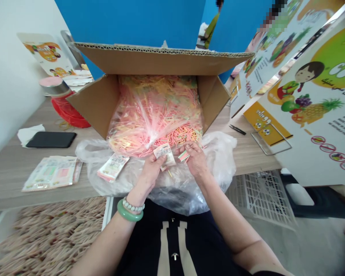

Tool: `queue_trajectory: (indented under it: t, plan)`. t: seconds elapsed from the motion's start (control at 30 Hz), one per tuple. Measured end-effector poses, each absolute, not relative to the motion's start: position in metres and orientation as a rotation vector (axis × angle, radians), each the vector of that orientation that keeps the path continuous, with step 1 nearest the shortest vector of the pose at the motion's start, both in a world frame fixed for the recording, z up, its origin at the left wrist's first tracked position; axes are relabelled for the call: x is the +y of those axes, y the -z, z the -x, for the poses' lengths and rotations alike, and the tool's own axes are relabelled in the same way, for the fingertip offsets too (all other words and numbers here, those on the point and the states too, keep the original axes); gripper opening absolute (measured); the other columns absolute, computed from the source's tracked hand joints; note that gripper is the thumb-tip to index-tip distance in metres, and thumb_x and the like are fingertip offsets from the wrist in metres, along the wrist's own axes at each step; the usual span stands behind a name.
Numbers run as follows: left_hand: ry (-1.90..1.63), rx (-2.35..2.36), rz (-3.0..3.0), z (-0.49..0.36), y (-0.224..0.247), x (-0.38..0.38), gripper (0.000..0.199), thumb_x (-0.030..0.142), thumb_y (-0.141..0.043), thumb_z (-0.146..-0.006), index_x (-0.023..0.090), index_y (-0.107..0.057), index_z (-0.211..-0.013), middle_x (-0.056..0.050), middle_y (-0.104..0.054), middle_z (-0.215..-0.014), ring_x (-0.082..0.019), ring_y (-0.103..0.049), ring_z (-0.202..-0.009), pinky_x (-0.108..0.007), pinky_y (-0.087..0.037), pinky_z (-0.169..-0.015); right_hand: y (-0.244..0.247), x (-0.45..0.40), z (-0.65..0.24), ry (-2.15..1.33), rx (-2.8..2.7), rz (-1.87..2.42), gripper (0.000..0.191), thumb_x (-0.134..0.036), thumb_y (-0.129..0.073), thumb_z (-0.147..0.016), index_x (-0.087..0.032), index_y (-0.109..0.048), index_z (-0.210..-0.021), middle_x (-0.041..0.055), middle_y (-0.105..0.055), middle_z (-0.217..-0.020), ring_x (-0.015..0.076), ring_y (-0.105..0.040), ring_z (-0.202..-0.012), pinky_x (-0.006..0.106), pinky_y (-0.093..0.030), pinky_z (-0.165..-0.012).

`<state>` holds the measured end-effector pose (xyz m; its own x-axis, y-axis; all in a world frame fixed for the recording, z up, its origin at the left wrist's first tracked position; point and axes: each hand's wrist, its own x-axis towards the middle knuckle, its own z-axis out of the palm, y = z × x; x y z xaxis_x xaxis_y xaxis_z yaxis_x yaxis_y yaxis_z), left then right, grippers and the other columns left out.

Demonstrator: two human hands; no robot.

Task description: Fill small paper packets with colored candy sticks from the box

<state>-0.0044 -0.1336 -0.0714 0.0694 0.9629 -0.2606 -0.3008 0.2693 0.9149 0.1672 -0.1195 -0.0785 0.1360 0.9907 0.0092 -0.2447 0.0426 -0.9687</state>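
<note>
My left hand (155, 167) is closed on a small printed packet (164, 156) with a red striped edge. Close by on the right, my right hand (196, 157) pinches several thin coloured sticks (184, 155), their ends pointing at the packet. Both hands are over a crumpled clear plastic bag (218, 157) on the table edge. Just beyond them, an open cardboard box (94, 105) holds a big clear bag full of pink, yellow and green sticks (155, 115). A stack of similar packets (113, 167) rests on the plastic, left of my left hand.
On the table (5, 172) at left lie a black phone (51, 139), flat printed bags (51, 173) and a red-wrapped jar (66, 103). Tweezers (237, 129) and tall printed cartons (313, 99) are at right. Below are a white crate (267, 195) and a bin of packets (51, 237).
</note>
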Motion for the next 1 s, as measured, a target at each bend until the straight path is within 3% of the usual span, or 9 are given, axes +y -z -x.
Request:
queue_trajectory:
  t: [0.13,0.23,0.33,0.5,0.6,0.77,1.0]
  plan:
    - [-1.139,1.078,-0.839,0.002,0.065,-0.135,0.028,0.024,-0.079,-0.064,0.016,-0.079,-0.09,-0.003,-0.079,-0.088,-0.018,-0.07,-0.079,-0.029,-0.056,-0.075,0.082,-0.124,-0.166,-1.16,-0.912,1.095,0.015,-0.039,-0.059,-0.085,-0.025,-0.058,-0.091,-0.0006,-0.063,-0.075,0.0213,-0.067,-0.078,0.035,-0.054,-0.071]
    - [-1.112,1.103,-0.801,0.001,0.061,-0.135,0.022,0.024,-0.079,-0.061,0.017,-0.078,-0.082,-0.001,-0.077,-0.078,-0.017,-0.067,-0.07,-0.028,-0.054,-0.068,0.096,-0.129,-0.165,-1.044,-1.112,1.249,0.011,-0.036,-0.06,-0.085,-0.026,-0.062,-0.089,-0.0009,-0.067,-0.081,0.0205,-0.066,-0.084,0.035,-0.051,-0.081]
    - [-1.117,1.117,-0.748,0.0,0.061,-0.134,0.021,0.023,-0.081,-0.056,0.016,-0.074,-0.074,0.0,-0.074,-0.07,-0.015,-0.062,-0.061,-0.027,-0.052,-0.063,0.112,-0.132,-0.163,-0.964,-1.347,1.392,0.01,-0.032,-0.058,-0.083,-0.025,-0.065,-0.085,-0.0003,-0.068,-0.084,0.0204,-0.062,-0.083,0.035,-0.048,-0.08]
    - [-1.126,1.077,-0.787,-0.001,0.065,-0.133,0.033,0.036,-0.085,-0.063,0.015,-0.077,-0.088,-0.005,-0.078,-0.084,-0.02,-0.069,-0.075,-0.032,-0.055,-0.074,0.121,-0.132,-0.162,-0.888,-1.448,1.405,0.016,-0.031,-0.05,-0.084,-0.025,-0.063,-0.088,0.0012,-0.067,-0.082,0.0211,-0.061,-0.081,0.035,-0.047,-0.076]
    - [-1.09,1.047,-0.818,-0.001,0.067,-0.133,0.037,0.043,-0.085,-0.065,0.014,-0.077,-0.086,-0.006,-0.077,-0.082,-0.02,-0.068,-0.074,-0.032,-0.054,-0.073,0.114,-0.131,-0.166,-0.909,-1.42,1.41,0.015,-0.033,-0.05,-0.086,-0.025,-0.063,-0.088,0.0003,-0.068,-0.08,0.0208,-0.062,-0.079,0.035,-0.047,-0.076]
    - [-1.031,1.033,-0.797,0.001,0.069,-0.132,0.036,0.039,-0.09,-0.058,0.015,-0.077,-0.08,-0.004,-0.074,-0.076,-0.016,-0.062,-0.067,-0.029,-0.05,-0.065,0.086,-0.129,-0.176,-0.969,-1.259,1.317,0.013,-0.035,-0.055,-0.086,-0.026,-0.063,-0.091,-0.001,-0.07,-0.08,0.0203,-0.066,-0.08,0.035,-0.049,-0.077]
    - [-0.968,1.135,-0.98,0.006,0.073,-0.129,0.032,0.04,-0.088,-0.057,0.016,-0.071,-0.068,0.003,-0.058,-0.059,-0.01,-0.044,-0.055,-0.024,-0.034,-0.053,0.052,-0.127,-0.178,-1.019,-1.108,1.091,0.007,-0.032,-0.06,-0.088,-0.027,-0.063,-0.09,-0.0039,-0.068,-0.074,0.0189,-0.067,-0.079,0.037,-0.05,-0.085]
